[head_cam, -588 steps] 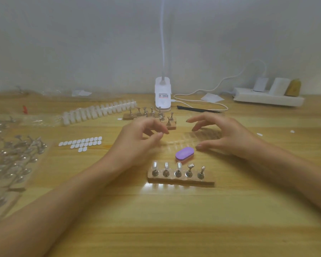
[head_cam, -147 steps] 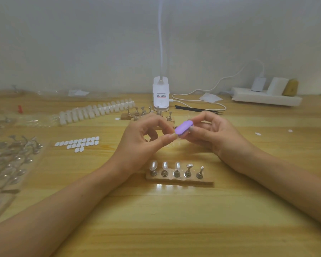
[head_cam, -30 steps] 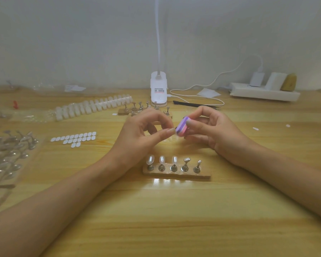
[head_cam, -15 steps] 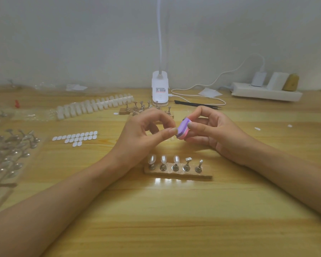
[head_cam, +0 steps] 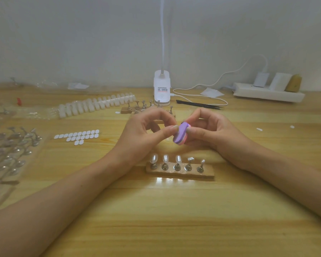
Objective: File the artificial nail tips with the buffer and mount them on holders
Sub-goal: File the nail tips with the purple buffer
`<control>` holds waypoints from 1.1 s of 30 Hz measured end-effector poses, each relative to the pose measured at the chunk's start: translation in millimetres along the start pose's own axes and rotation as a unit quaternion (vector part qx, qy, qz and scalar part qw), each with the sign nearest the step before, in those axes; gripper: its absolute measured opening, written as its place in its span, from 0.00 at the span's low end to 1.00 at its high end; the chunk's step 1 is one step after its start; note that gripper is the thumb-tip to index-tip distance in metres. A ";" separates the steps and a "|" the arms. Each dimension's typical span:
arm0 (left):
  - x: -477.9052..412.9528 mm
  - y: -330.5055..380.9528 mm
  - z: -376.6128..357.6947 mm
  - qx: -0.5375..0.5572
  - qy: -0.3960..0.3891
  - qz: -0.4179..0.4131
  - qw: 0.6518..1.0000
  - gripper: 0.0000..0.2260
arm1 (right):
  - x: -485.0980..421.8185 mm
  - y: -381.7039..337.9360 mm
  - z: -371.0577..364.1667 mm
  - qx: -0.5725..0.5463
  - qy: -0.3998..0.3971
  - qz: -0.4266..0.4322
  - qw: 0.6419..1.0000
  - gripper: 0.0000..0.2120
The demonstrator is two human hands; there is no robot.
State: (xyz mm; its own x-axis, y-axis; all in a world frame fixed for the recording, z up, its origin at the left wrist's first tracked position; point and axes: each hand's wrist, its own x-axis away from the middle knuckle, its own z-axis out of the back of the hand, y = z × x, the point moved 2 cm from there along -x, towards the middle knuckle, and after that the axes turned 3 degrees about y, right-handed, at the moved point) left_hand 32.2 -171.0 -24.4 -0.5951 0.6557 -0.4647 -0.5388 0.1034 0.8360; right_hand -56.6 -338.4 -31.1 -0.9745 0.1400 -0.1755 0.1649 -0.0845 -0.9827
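Note:
My right hand point(head_cam: 209, 130) grips a small purple and pink buffer point(head_cam: 180, 135), tilted on edge above the table. My left hand point(head_cam: 146, 134) pinches something tiny between thumb and forefinger against the buffer; the clear nail tip itself is too small to make out. Just in front of both hands lies a wooden holder strip point(head_cam: 180, 173) with several metal stands. Its left three stands carry clear nail tips point(head_cam: 165, 158); the two right stands are bare.
A row of clear nail tips point(head_cam: 96, 106) and white adhesive tabs point(head_cam: 78, 135) lie at the left. Loose metal stands point(head_cam: 9, 145) fill the far left. Behind are another holder strip point(head_cam: 137, 108), a lamp base point(head_cam: 162, 88), black tweezers point(head_cam: 198, 104) and a power strip point(head_cam: 267, 93).
The buffer has tipped a little lower against my left fingertips over the last second. Earlier it lay on the table and my right hand picked it up.

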 end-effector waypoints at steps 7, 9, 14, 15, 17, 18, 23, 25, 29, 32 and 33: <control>-1.3 -3.0 1.2 -0.011 0.011 -0.014 1.000 0.06 | -0.9 -0.3 -0.3 0.003 -0.003 -0.006 1.000 0.08; -1.4 -3.8 1.1 -0.004 0.008 -0.015 1.000 0.06 | -1.6 0.1 2.4 -0.009 0.020 -0.011 1.000 0.09; -1.6 -5.1 1.0 -0.002 0.007 -0.016 1.000 0.06 | -1.1 0.5 1.1 0.000 0.010 -0.008 1.000 0.08; -1.7 -5.4 1.5 0.001 0.008 -0.015 1.000 0.06 | -1.3 0.5 2.4 -0.005 0.019 -0.010 1.000 0.08; -1.5 -5.3 1.5 0.000 0.003 -0.016 1.000 0.05 | -0.9 0.1 1.3 0.007 -0.006 -0.012 1.000 0.07; -1.5 -5.3 1.2 -0.001 0.002 -0.016 1.000 0.05 | -0.8 -0.3 0.2 0.012 -0.020 -0.011 1.000 0.07; -1.5 -5.4 0.8 0.010 0.002 -0.018 1.000 0.03 | -1.7 0.0 2.5 -0.012 0.008 -0.017 1.000 0.08; -1.6 -5.3 0.6 0.009 -0.001 -0.019 1.000 0.03 | -1.6 0.1 0.9 0.000 -0.016 -0.018 1.000 0.07; -1.6 -5.1 1.0 0.019 0.001 -0.018 1.000 0.05 | -3.1 1.3 4.9 -0.046 0.024 -0.018 0.999 0.10; -0.1 -3.2 -0.1 0.009 -0.005 -0.034 0.999 0.06 | -3.9 1.0 5.8 -0.045 -0.005 -0.028 0.999 0.10; 0.0 -2.9 0.0 0.012 -0.002 -0.036 0.999 0.05 | -4.0 0.5 5.8 -0.044 -0.006 -0.031 0.999 0.10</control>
State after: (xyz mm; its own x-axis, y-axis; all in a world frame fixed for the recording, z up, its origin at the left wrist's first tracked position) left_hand 33.8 -171.3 -26.8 -0.5530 0.6492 -0.5222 -0.5652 0.1681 0.8076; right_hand -53.6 -344.7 -30.5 -0.9848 0.1304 -0.1147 0.1172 0.0118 -0.9930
